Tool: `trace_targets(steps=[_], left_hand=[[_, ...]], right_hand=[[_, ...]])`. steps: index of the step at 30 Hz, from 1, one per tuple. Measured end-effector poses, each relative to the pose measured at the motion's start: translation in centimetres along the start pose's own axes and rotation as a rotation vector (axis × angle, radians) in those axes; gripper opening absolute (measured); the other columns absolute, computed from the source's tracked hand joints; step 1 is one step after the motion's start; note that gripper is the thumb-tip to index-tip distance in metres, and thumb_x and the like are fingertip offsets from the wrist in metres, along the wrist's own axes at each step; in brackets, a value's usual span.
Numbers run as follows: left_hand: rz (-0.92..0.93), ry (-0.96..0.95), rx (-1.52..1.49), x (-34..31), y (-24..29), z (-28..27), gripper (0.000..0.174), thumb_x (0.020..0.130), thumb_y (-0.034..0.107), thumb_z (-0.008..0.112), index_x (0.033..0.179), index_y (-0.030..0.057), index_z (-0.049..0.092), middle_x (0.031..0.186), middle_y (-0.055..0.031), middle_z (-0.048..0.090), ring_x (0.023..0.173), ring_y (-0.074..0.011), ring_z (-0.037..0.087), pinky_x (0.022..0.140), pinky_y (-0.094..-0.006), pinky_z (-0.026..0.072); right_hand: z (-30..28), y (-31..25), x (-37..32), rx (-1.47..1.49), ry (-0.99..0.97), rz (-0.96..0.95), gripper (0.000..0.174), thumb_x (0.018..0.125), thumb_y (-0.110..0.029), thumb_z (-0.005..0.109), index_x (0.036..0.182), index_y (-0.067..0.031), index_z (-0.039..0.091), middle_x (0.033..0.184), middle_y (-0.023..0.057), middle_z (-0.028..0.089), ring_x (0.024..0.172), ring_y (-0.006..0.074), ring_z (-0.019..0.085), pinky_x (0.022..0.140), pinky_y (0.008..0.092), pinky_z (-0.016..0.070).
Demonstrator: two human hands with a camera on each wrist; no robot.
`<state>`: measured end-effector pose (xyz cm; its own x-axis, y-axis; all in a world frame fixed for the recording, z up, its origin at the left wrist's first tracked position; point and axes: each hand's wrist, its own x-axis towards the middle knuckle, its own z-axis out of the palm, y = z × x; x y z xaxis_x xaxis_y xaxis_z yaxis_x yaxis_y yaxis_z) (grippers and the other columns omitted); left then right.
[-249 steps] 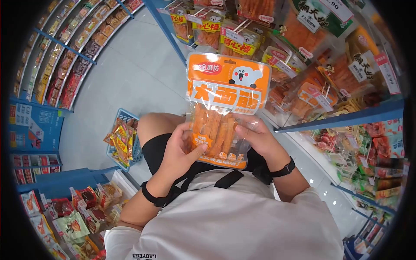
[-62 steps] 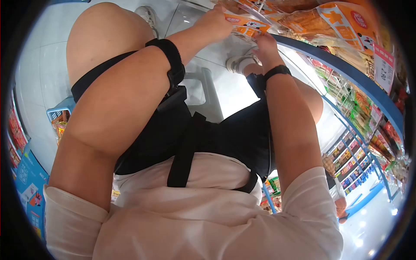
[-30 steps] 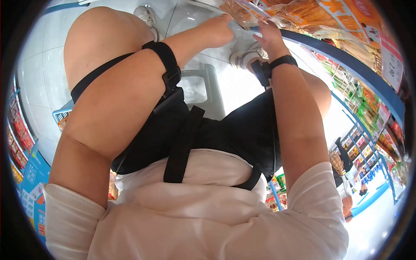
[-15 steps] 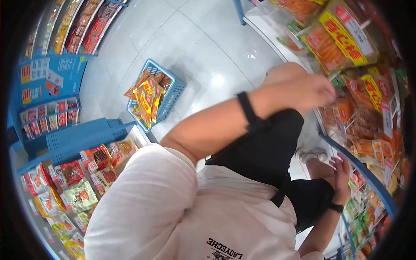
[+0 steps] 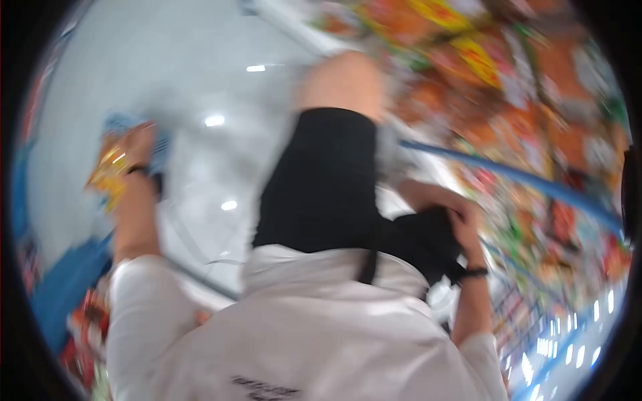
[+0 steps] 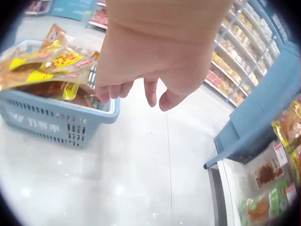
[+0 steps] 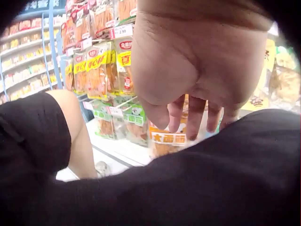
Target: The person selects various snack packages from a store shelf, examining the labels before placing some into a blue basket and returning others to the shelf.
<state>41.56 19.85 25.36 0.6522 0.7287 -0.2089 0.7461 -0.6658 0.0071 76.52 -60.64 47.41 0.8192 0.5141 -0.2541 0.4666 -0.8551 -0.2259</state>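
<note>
Yellow packets (image 6: 47,70) are in the blue basket (image 6: 47,117); in L wrist view their long axis goes approx. sideways, w/ ends over the rim. The basket's long side, w/ lettering, faces this cam. L hand (image 6: 160,56) is by the basket's corner, thumb and index apart; rim contact I cannot tell. Floor (image 6: 141,165) gives open room btwn basket and low shelf (image 6: 230,183). R hand (image 7: 197,70) is well apart from L, fingers loose, pointing down near black shorts (image 7: 164,188).
</note>
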Motion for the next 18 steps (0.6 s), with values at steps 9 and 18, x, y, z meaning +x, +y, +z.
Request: trace_targets(steps=[9, 18], left_hand=[[0.242, -0.428, -0.375, -2.0, 15.2, -3.7, 0.04, 0.096, 0.03, 0.042, 0.121, 0.005, 0.061, 0.12, -0.0157, 0.062, 0.11, -0.031, 0.058, 0.098, -0.0383, 0.0424], [0.388, -0.699, -0.866, 5.2, 0.2, 12.0, 0.041, 0.096, 0.028, 0.042, 0.12, 0.001, 0.061, 0.121, -0.0173, 0.061, 0.112, -0.0294, 0.055, 0.1, -0.0372, 0.0388]], right_hand=[[-1.6, -2.9, -10.1, 0.097, 0.165, 0.357, 0.042, 0.086, -0.007, 0.053, 0.128, -0.0043, 0.051, 0.139, 0.0241, 0.042, 0.129, 0.0409, 0.04, 0.109, 0.0423, 0.032], [0.7, -6.5, -9.7, 0.0, 0.319, 0.547, 0.047, 0.08, -0.004, 0.047, 0.127, -0.0017, 0.05, 0.138, 0.023, 0.043, 0.128, 0.0408, 0.04, 0.108, 0.0444, 0.0329]])
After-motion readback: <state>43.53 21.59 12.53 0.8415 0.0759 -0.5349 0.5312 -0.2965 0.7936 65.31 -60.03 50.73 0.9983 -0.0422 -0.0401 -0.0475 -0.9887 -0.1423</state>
